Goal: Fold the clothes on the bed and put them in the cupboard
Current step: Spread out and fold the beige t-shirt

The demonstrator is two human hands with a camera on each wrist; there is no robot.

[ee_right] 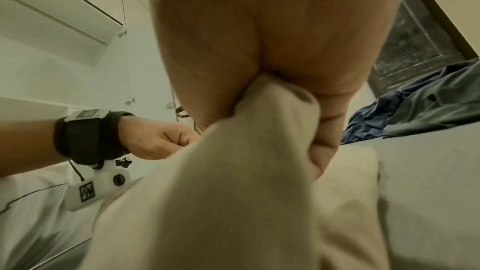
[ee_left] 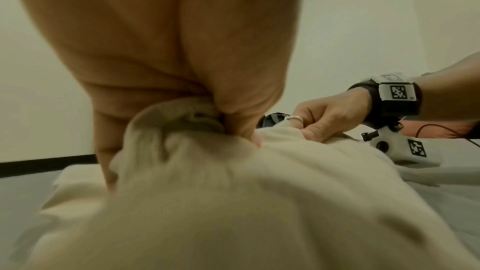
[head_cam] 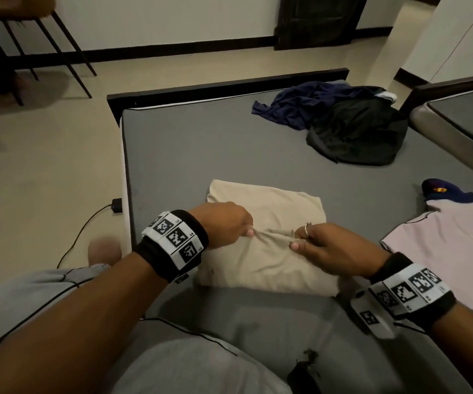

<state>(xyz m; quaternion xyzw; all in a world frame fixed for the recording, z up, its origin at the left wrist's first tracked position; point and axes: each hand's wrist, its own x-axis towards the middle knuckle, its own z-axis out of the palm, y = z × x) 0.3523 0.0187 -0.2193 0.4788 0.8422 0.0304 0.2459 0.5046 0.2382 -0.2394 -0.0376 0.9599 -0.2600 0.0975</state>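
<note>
A beige garment (head_cam: 269,260) lies partly folded on the grey bed (head_cam: 189,155), right in front of me. My left hand (head_cam: 229,226) pinches a bunched ridge of its cloth near the middle. My right hand (head_cam: 326,245), with a ring on one finger, pinches the same ridge a little to the right. The left wrist view shows the beige garment (ee_left: 233,202) gathered under my left hand (ee_left: 182,69), with the right hand (ee_left: 330,118) beyond. In the right wrist view a fold of the beige garment (ee_right: 233,171) rises into my right hand (ee_right: 272,48); my left hand (ee_right: 158,143) grips further left.
A pale pink shirt (head_cam: 451,245) lies flat at the right, a dark sock-like item (head_cam: 443,190) above it. A navy garment (head_cam: 300,103) and a black garment (head_cam: 360,135) are heaped at the far end. White cupboard doors (ee_right: 78,48) stand behind. A cable (head_cam: 81,234) runs on the floor at left.
</note>
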